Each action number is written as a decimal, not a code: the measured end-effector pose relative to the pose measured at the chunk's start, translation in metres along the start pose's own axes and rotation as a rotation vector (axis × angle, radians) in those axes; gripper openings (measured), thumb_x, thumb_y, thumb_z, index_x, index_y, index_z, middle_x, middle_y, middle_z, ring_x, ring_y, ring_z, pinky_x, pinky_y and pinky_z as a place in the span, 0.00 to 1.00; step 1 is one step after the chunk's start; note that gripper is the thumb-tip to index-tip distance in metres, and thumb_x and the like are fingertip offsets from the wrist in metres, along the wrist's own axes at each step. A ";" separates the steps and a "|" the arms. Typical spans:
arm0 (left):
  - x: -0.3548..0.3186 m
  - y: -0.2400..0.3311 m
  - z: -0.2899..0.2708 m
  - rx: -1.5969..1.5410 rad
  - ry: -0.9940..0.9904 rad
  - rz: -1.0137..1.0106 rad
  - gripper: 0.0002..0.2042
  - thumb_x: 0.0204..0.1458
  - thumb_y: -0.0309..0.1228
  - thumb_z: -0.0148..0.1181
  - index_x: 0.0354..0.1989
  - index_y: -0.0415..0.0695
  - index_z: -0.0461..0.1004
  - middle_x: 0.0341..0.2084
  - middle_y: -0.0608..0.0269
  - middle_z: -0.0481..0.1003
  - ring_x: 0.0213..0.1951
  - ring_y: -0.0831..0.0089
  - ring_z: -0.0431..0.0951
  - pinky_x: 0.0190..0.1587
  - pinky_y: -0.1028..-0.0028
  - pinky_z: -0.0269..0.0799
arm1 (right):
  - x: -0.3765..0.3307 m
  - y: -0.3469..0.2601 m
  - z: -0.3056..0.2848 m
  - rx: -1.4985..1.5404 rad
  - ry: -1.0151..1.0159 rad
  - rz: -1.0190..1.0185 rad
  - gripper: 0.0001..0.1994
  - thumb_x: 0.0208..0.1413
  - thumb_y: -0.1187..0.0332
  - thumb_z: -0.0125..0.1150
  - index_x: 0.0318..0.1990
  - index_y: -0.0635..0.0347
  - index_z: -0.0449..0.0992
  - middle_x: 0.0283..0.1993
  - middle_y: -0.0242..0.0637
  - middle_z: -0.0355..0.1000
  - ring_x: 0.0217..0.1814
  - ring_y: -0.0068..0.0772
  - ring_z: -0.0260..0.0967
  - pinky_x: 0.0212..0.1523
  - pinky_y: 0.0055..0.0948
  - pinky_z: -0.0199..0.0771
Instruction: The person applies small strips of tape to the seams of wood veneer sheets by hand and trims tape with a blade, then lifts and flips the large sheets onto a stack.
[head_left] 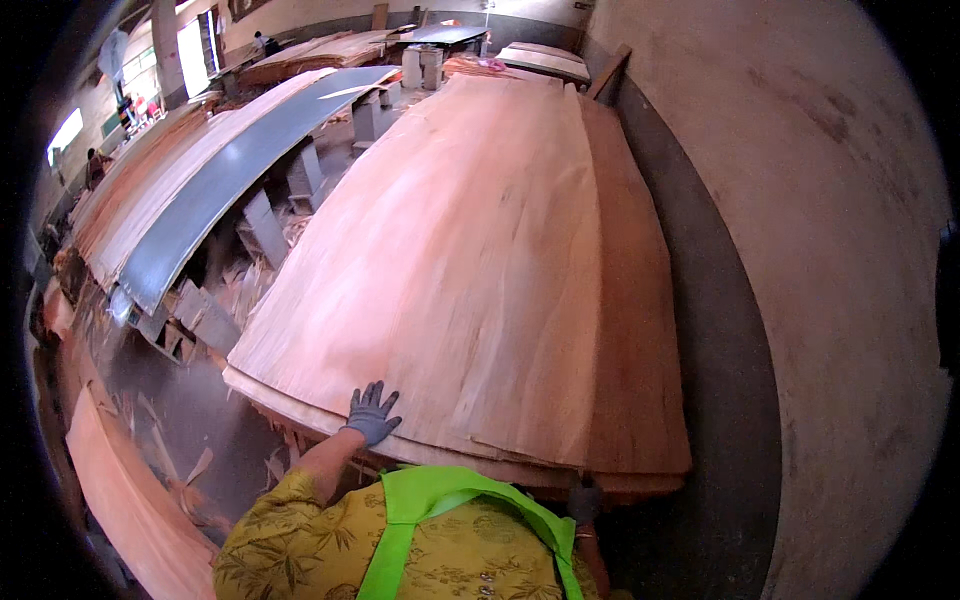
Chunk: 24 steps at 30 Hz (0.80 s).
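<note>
A large stack of thin reddish wood veneer sheets (pixel 470 270) fills the middle. My left hand (pixel 372 416), in a grey glove, lies flat on the top sheet by the near edge, fingers spread. At the near edge farther right is my right hand (pixel 584 500), also in a dark glove. It is closed at the sheet's edge, its fingers partly hidden in shadow. A lengthwise fold or overlap runs down the stack's right part, where the veneer looks darker.
A plastered wall (pixel 800 200) with a dark lower band runs along the right. To the left stands a long bench with a dark smooth top (pixel 230 170), beside more veneer. Concrete blocks (pixel 264 228) support it. Veneer scraps litter the floor, and a curved sheet (pixel 130 490) lies at lower left.
</note>
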<state>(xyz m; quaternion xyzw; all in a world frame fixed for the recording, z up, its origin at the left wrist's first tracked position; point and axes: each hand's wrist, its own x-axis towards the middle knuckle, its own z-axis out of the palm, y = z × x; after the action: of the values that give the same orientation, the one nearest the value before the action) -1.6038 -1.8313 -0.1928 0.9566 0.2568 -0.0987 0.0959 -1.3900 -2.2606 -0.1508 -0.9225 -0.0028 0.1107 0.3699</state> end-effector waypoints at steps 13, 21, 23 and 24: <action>0.006 0.024 -0.029 -0.032 -0.237 -0.107 0.32 0.55 0.54 0.36 0.67 0.58 0.43 0.67 0.51 0.35 0.68 0.55 0.33 0.64 0.49 0.30 | 0.031 0.139 -0.084 0.399 0.056 0.093 0.16 0.51 0.68 0.56 0.46 0.68 0.70 0.40 0.44 0.71 0.41 0.39 0.67 0.46 0.37 0.66; 0.012 0.035 -0.039 -0.005 -0.334 -0.145 0.31 0.56 0.53 0.35 0.67 0.56 0.42 0.67 0.50 0.33 0.68 0.53 0.34 0.64 0.48 0.34 | 0.040 0.207 -0.171 0.146 0.293 0.240 0.13 0.53 0.67 0.55 0.43 0.66 0.70 0.34 0.40 0.70 0.36 0.34 0.65 0.40 0.35 0.67; 0.014 0.035 -0.043 0.007 -0.356 -0.143 0.31 0.56 0.53 0.34 0.67 0.56 0.42 0.67 0.50 0.33 0.67 0.52 0.34 0.64 0.49 0.35 | 0.040 0.214 -0.177 0.146 0.300 0.246 0.12 0.54 0.66 0.55 0.41 0.65 0.71 0.33 0.40 0.69 0.35 0.34 0.65 0.38 0.34 0.66; 0.015 0.037 -0.044 0.009 -0.367 -0.142 0.31 0.56 0.53 0.34 0.67 0.56 0.42 0.67 0.50 0.33 0.67 0.52 0.34 0.64 0.49 0.35 | 0.039 0.214 -0.176 0.143 0.300 0.242 0.12 0.54 0.66 0.55 0.41 0.65 0.71 0.33 0.39 0.69 0.34 0.34 0.65 0.38 0.34 0.66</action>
<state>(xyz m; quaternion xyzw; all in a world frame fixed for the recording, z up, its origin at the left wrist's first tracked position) -1.5657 -1.8457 -0.1487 0.9024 0.3015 -0.2791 0.1299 -1.3322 -2.5328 -0.1811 -0.8935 0.1710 0.0157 0.4149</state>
